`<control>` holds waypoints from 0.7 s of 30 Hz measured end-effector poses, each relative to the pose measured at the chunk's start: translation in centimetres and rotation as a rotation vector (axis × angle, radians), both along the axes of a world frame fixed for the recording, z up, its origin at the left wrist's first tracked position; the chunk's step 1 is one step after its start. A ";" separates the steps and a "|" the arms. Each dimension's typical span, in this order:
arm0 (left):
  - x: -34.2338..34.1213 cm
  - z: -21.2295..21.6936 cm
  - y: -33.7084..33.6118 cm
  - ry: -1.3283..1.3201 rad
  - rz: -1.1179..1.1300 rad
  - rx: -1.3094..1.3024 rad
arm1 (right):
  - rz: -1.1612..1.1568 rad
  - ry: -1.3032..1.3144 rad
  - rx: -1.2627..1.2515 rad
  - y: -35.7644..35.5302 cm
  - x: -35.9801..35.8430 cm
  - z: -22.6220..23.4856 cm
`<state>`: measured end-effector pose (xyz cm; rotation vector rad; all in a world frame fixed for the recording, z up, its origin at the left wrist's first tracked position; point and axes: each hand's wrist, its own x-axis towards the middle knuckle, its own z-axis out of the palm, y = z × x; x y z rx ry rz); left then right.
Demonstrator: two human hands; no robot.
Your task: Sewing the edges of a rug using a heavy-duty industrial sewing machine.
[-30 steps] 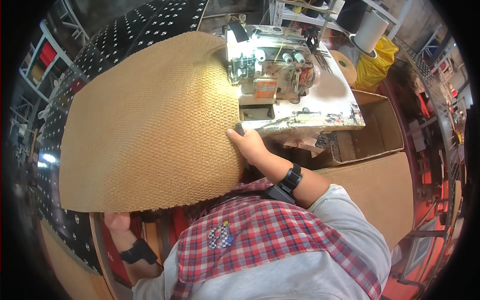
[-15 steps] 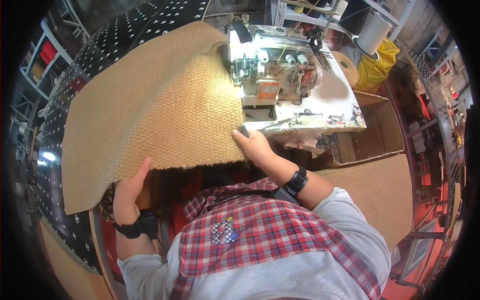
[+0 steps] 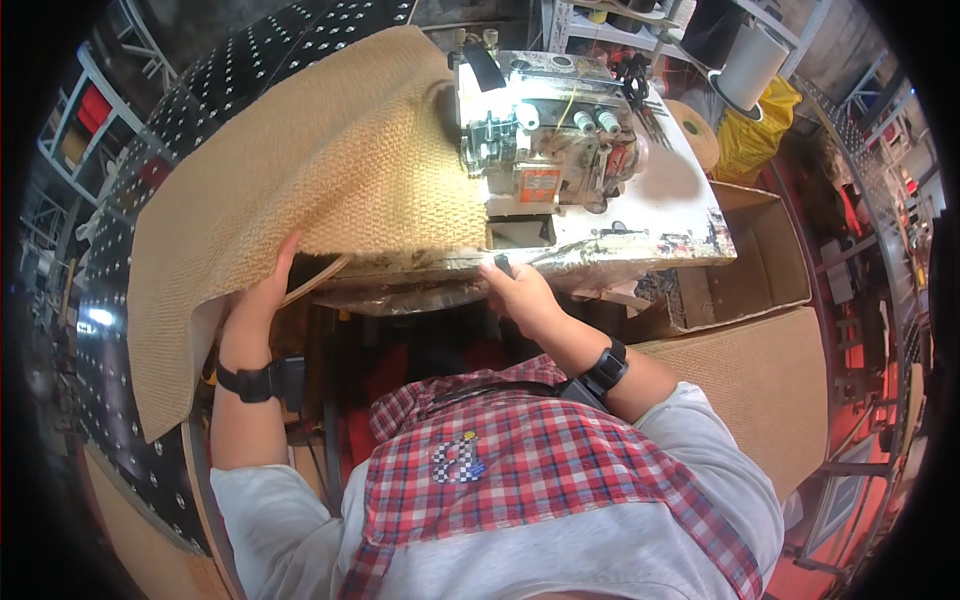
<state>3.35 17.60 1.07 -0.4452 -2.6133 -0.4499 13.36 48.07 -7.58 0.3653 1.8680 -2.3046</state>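
Note:
A tan woven mat (image 3: 300, 170) lies partly under the head of an industrial sewing machine (image 3: 545, 130), its right side running along the needle area. My left hand (image 3: 262, 295) is closed on the near edge of the mat, thumb on top and fingers hidden beneath, and the left part of the mat droops there. At the front edge of the white machine table (image 3: 640, 240) is my right hand (image 3: 525, 298), just off the mat's near right corner. Its fingers are curled, and a small black thing (image 3: 503, 265) shows by the thumb; what it is cannot be made out.
A black table with shiny studs (image 3: 110, 300) extends at the left and behind the mat. Right of the machine stands an open cardboard box (image 3: 760, 260), with a tan sheet (image 3: 750, 380) below it. Thread cones (image 3: 750, 65) and a yellow bag (image 3: 757, 125) are at the back right.
The mat has moved away from me under the machine, baring the table's front edge. My left hand has risen with the mat's edge; my right hand has come off the mat, shifting slightly right.

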 end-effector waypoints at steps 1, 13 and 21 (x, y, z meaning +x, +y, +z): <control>-1.0 -0.3 -0.1 0.072 0.004 -0.043 | -0.008 -0.011 0.002 0.1 0.0 -0.1; -8.0 0.0 2.3 0.048 0.029 -0.020 | 0.031 -0.049 0.050 0.4 -0.5 0.1; -3.9 -0.5 3.6 0.068 -0.013 0.050 | 0.072 -0.031 0.018 -0.9 -2.3 2.7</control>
